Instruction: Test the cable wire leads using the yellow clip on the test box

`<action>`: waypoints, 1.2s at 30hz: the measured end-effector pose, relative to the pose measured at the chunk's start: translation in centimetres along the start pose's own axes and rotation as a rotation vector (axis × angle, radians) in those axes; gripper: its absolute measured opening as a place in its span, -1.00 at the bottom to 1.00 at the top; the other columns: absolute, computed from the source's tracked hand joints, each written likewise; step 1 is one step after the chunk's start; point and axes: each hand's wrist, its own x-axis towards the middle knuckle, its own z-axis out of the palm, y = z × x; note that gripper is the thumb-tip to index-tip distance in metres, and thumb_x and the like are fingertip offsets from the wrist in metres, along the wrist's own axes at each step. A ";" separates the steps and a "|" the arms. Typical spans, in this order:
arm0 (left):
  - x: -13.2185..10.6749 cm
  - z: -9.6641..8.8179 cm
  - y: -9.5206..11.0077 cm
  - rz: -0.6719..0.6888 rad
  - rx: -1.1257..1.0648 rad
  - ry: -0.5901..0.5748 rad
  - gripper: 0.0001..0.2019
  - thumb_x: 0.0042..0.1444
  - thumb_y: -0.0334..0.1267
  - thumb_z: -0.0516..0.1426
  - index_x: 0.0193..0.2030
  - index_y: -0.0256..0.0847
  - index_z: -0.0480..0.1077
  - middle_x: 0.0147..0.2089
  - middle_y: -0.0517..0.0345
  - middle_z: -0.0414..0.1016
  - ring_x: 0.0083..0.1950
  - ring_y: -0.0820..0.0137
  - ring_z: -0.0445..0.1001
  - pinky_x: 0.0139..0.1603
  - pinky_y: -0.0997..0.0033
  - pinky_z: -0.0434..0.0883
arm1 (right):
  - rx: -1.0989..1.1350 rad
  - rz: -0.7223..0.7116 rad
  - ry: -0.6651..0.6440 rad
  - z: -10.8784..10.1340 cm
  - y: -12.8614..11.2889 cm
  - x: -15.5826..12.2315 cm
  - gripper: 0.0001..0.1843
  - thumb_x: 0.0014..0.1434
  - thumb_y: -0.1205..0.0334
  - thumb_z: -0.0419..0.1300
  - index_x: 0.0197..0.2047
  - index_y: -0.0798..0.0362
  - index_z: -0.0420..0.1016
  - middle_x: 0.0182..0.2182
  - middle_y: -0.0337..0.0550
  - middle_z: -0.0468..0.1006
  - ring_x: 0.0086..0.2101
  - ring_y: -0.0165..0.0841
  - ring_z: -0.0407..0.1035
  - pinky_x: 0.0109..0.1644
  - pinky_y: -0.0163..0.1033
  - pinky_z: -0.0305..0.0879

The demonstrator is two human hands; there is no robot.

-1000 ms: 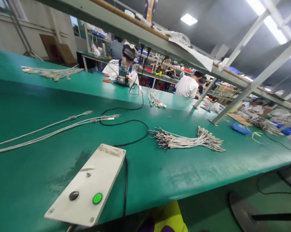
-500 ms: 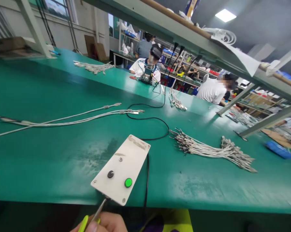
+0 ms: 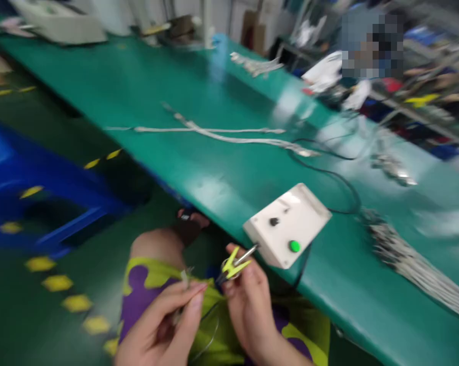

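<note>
My left hand [image 3: 168, 315] is closed in a pinch over my lap, on a thin cable [image 3: 185, 277] that is blurred and mostly covered by the fingers. A loose thin strand hangs below it. Just to the right, my right hand [image 3: 250, 305] has its fingers around a yellow clip [image 3: 235, 264] with a dark tip. The clip sits at the end of a short metal rod coming out of a white control box [image 3: 290, 223]. A black knob and a lit green button [image 3: 294, 246] are on the box's top. The box rests at the table's front edge.
Long white cables [image 3: 237, 140] lie across the green table [image 3: 118, 86]. A cable bundle [image 3: 416, 269] is at the right, with smaller bundles farther back. A black cord [image 3: 344, 178] curls behind the box. A blue stool [image 3: 73, 193] stands left. Another person sits across the table.
The view has swung left and down, so the box appears farther right. My left hand with the thin cable is now visible near the clip. The blue stool has come into view.
</note>
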 end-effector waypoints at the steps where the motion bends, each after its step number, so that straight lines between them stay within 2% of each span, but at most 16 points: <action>1: -0.1 -0.1 0.3 -0.060 0.018 0.012 -0.89 0.26 -0.40 0.28 -0.21 -0.09 0.60 -0.15 0.21 0.71 -0.14 0.38 0.69 -0.14 0.55 0.64 | 0.024 0.020 -0.013 0.0 -0.3 0.1 -0.55 0.22 -0.11 0.43 0.06 -0.02 0.68 -0.31 -0.16 0.56 -0.41 -0.45 0.28 -0.34 -0.36 0.24; 4: 0.3 -0.1 0.9 -0.118 -0.027 0.021 -0.85 0.24 -0.44 0.26 -0.21 -0.06 0.59 -0.13 0.21 0.72 -0.09 0.38 0.70 -0.06 0.52 0.64 | 0.052 0.068 -0.067 -0.2 -0.6 0.5 -0.59 0.26 -0.06 0.40 0.10 -0.06 0.64 -0.41 -0.27 0.44 -0.43 -0.45 0.21 -0.31 -0.35 0.27; 8: 0.8 -0.1 1.3 -0.173 -0.063 0.004 -0.86 0.22 -0.45 0.27 -0.23 -0.10 0.56 -0.09 0.14 0.73 -0.07 0.29 0.72 -0.04 0.41 0.66 | 0.048 0.102 -0.090 -0.4 -0.9 0.4 -0.64 0.35 -0.03 0.32 0.09 -0.01 0.65 -0.56 -0.36 0.21 -0.49 -0.45 0.08 -0.33 -0.35 0.25; 13: 0.6 -0.2 1.3 -0.200 -0.090 -0.039 -0.84 0.18 -0.45 0.29 -0.21 -0.06 0.53 -0.05 0.11 0.73 -0.06 0.15 0.73 -0.10 0.27 0.71 | -0.052 0.089 -0.035 -0.1 -1.4 0.3 -0.66 0.33 -0.04 0.34 0.03 -0.03 0.68 -0.64 -0.39 0.13 -0.52 -0.43 0.09 -0.32 -0.34 0.29; 16: 0.7 -0.1 1.2 -0.180 -0.094 -0.074 -0.80 0.17 -0.48 0.29 -0.21 -0.05 0.52 -0.02 0.11 0.73 -0.06 0.14 0.73 -0.10 0.24 0.72 | -0.088 0.085 -0.016 0.0 -1.4 0.4 -0.64 0.27 -0.09 0.39 0.00 -0.05 0.69 -0.66 -0.40 0.12 -0.53 -0.43 0.12 -0.29 -0.31 0.31; 19: 0.9 0.1 1.3 -0.139 -0.102 -0.091 -0.75 0.13 -0.54 0.29 -0.19 -0.06 0.52 0.00 0.12 0.72 -0.06 0.19 0.73 -0.17 0.34 0.70 | -0.107 0.087 -0.009 -0.1 -1.4 0.4 -0.63 0.26 -0.11 0.40 0.01 -0.07 0.69 -0.65 -0.40 0.14 -0.53 -0.42 0.14 -0.28 -0.29 0.31; 24: 0.8 0.2 1.5 -0.132 -0.112 -0.083 -0.71 0.09 -0.57 0.29 -0.17 -0.07 0.53 0.00 0.10 0.72 -0.08 0.24 0.72 -0.50 0.56 0.54 | -0.103 0.087 -0.013 -0.4 -1.4 0.3 -0.64 0.27 -0.10 0.39 0.03 -0.09 0.68 -0.64 -0.40 0.14 -0.54 -0.43 0.15 -0.26 -0.29 0.31; 28: 1.0 0.3 1.6 -0.129 -0.095 -0.074 -0.73 0.09 -0.58 0.29 -0.19 -0.10 0.52 -0.01 0.11 0.72 -0.14 0.31 0.72 -0.56 0.64 0.45 | -0.115 0.083 -0.021 -0.4 -1.4 0.3 -0.63 0.28 -0.10 0.38 0.04 -0.10 0.66 -0.63 -0.41 0.14 -0.54 -0.44 0.13 -0.25 -0.28 0.32; 31: 1.0 0.4 1.6 -0.126 -0.081 -0.066 -0.74 0.10 -0.57 0.29 -0.20 -0.09 0.52 -0.03 0.15 0.72 -0.18 0.35 0.71 -0.52 0.63 0.49 | -0.109 0.085 -0.017 -0.4 -1.4 0.3 -0.63 0.27 -0.09 0.39 0.06 -0.10 0.67 -0.63 -0.39 0.16 -0.54 -0.43 0.12 -0.29 -0.30 0.31; 36: 0.9 0.6 1.6 -0.125 -0.055 -0.061 -0.75 0.10 -0.55 0.29 -0.21 -0.07 0.51 -0.03 0.16 0.72 -0.13 0.26 0.72 -0.25 0.44 0.67 | -0.080 0.094 -0.015 -0.6 -1.4 0.3 -0.62 0.27 -0.06 0.40 0.09 -0.12 0.67 -0.63 -0.38 0.18 -0.53 -0.43 0.12 -0.32 -0.33 0.29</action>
